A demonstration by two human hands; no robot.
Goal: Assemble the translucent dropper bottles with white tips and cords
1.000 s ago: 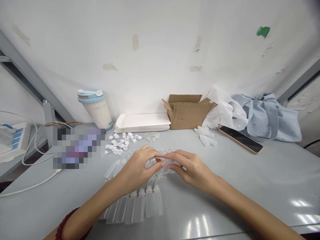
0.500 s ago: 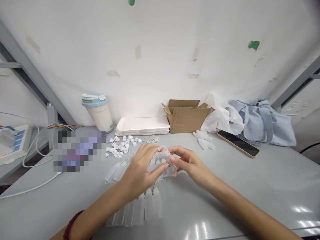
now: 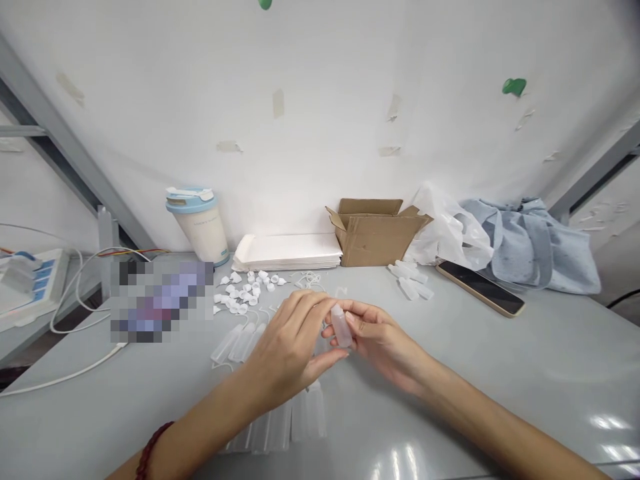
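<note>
My right hand (image 3: pixel 377 333) holds a small translucent plastic bottle (image 3: pixel 341 328) nearly upright between its thumb and fingers, above the table. My left hand (image 3: pixel 295 337) closes on the same bottle from the left: its index fingertip touches the top, and its thumb lies along the bottom end. Just above the fingertips shows a bit of white cord (image 3: pixel 341 291); what it joins is hidden. Beneath and left of my left hand lie several like bottles with cords (image 3: pixel 243 343), and a nearer row of bottles (image 3: pixel 270 427), partly covered by my forearm.
Small white caps (image 3: pixel 245 293) are scattered beyond my left hand. Behind them stand a blue-lidded cup (image 3: pixel 197 227), a stack of white envelopes (image 3: pixel 287 250) and an open cardboard box (image 3: pixel 383 240). Loose clear pieces (image 3: pixel 410 280), a phone (image 3: pixel 480 287) and a cloth bag (image 3: pixel 535 247) lie right.
The bottle has turned more upright and shows more plainly between my hands. My left fingertips have shifted onto its top, and my right hand has turned palm-inward around it.
</note>
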